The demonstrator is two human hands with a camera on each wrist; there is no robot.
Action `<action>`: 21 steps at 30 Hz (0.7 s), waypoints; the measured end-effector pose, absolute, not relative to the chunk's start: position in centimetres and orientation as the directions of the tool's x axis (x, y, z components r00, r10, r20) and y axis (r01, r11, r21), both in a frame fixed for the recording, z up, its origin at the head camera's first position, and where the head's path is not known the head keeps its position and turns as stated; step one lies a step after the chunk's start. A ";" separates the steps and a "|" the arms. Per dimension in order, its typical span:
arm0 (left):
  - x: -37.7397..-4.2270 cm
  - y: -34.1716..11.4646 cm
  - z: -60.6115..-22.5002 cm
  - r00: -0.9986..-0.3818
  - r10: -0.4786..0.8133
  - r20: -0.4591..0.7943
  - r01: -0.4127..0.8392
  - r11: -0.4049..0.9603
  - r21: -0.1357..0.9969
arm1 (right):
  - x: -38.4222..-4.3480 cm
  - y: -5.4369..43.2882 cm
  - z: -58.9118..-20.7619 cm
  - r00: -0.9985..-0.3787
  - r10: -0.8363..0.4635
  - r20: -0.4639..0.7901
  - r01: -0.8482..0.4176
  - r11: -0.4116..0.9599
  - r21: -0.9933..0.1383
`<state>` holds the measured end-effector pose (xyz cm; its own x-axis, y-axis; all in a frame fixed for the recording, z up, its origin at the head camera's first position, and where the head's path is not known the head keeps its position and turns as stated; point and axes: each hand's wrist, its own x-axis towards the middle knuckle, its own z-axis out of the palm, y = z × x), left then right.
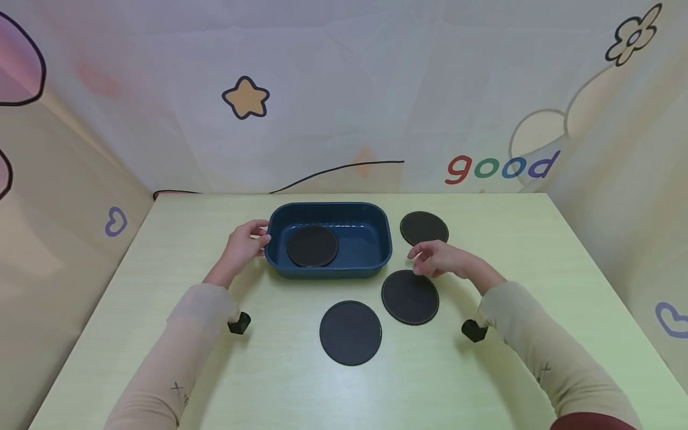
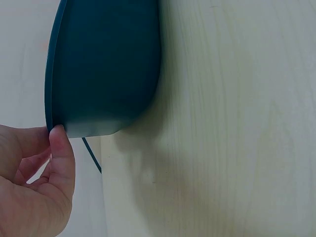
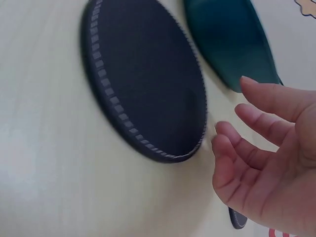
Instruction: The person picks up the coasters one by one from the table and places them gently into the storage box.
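Note:
A dark blue rectangular dish [image 1: 329, 273] with rounded corners stands toward the back of the table. My left hand [image 1: 246, 245] is at its left end; in the left wrist view, thumb and finger pinch the rim of the dish [image 2: 106, 64]. Inside the dish, on its left side, lies a round black coaster [image 1: 313, 246]. My right hand [image 1: 443, 258] hovers right of the dish with loosely bent fingers and holds nothing. Its fingertips are just above the far edge of a second coaster [image 1: 410, 298], whose stitched rim shows in the right wrist view.
Another black coaster [image 1: 424, 227] lies behind my right hand, partly covered by it. One more coaster [image 1: 350, 333] lies nearer the front of the pale wooden table [image 1: 279, 382]. A printed cloth backdrop [image 1: 333, 107] rises behind the table and along both sides.

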<state>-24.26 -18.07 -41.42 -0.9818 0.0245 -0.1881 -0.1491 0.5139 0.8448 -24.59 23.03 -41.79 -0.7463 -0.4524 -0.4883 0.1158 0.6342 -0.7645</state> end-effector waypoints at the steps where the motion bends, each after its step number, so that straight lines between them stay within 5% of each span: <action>1: -24.2 -18.1 -41.4 -0.982 0.025 -0.188 -0.148 0.516 0.844 | -24.5 23.0 -42.0 -0.751 -0.451 -0.482 0.096 0.647 -0.756; 11: -24.2 -18.1 -41.3 -0.984 0.024 -0.177 -0.138 0.524 0.841 | -24.1 22.3 -43.4 -0.785 -0.478 -0.394 -0.112 0.735 -0.669; 21: -24.1 -17.9 -41.2 -0.985 0.017 -0.175 -0.140 0.524 0.840 | -24.4 21.8 -43.5 -0.787 -0.473 -0.396 -0.173 0.785 -0.594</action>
